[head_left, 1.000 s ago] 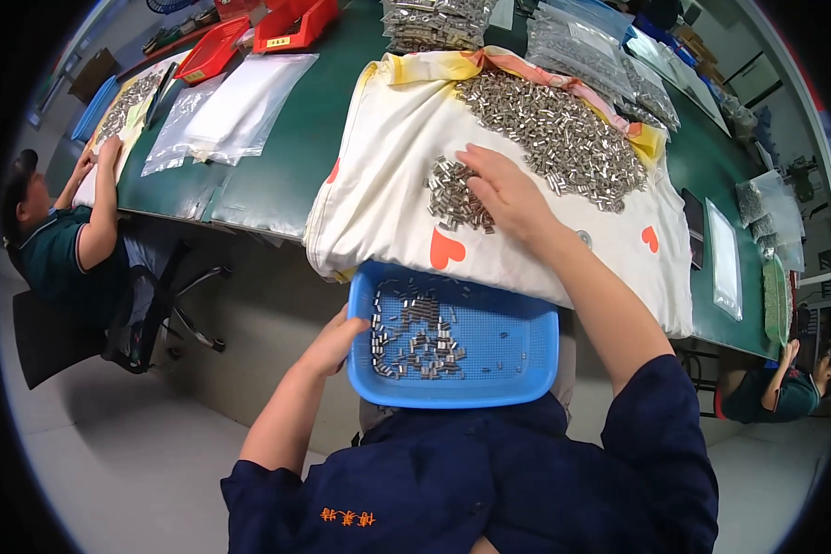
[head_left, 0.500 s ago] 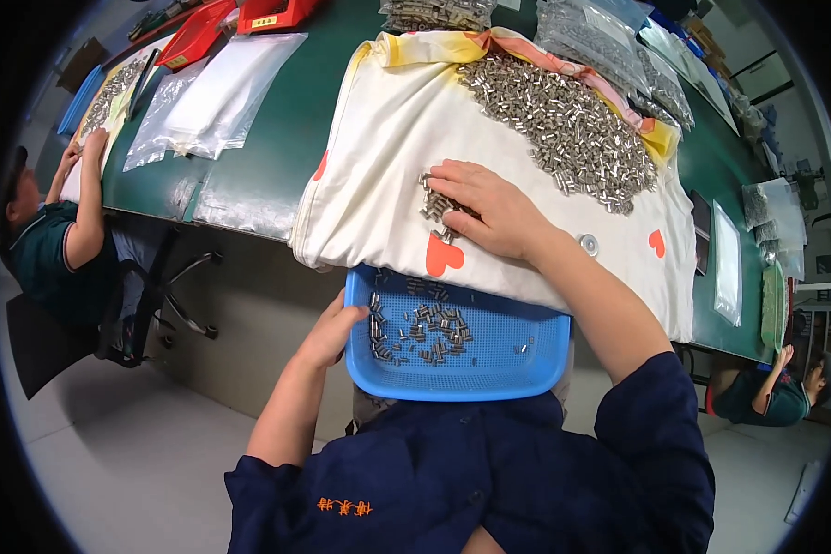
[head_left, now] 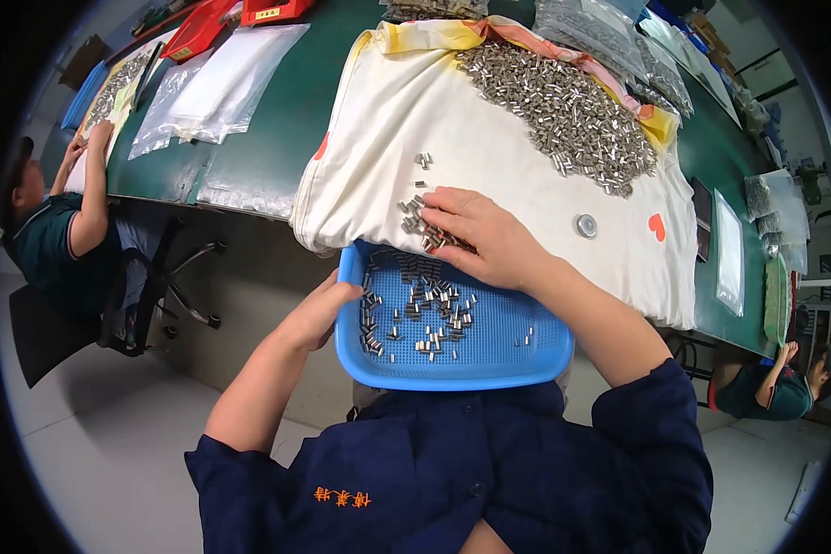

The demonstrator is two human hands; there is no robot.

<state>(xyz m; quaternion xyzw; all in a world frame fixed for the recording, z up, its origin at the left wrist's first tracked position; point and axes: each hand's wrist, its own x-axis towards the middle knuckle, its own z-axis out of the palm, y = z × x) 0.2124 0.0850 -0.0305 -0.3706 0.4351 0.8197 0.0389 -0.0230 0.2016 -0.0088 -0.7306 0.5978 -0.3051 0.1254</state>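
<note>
My left hand (head_left: pixel 319 309) grips the left wall of a blue plastic basket (head_left: pixel 452 379), which is tucked under the table's front edge. Short, shiny metal cylinders (head_left: pixel 441 307) lie scattered over the basket's mesh bottom, mostly on its left side. Palm down, my right hand (head_left: pixel 489 238) rests with fingers stretched over a small group of the same cylinders (head_left: pixel 413 214) at the front edge of a white cloth (head_left: pixel 379 175). A few pieces lie loose just beyond the fingers. A large pile of cylinders (head_left: pixel 572 115) covers the cloth's far right part.
A round metal disc (head_left: pixel 586 225) sits on the cloth right of my hand. Clear bags (head_left: pixel 222 88) and red trays (head_left: pixel 194 32) lie at the far left of the green table (head_left: pixel 272 157). Filled bags (head_left: pixel 591 37) stand behind the pile. Co-workers sit at both sides.
My right hand has drawn its group of cylinders toward me to the cloth's edge, leaving a few behind. The basket and my left hand have shifted slightly up and left.
</note>
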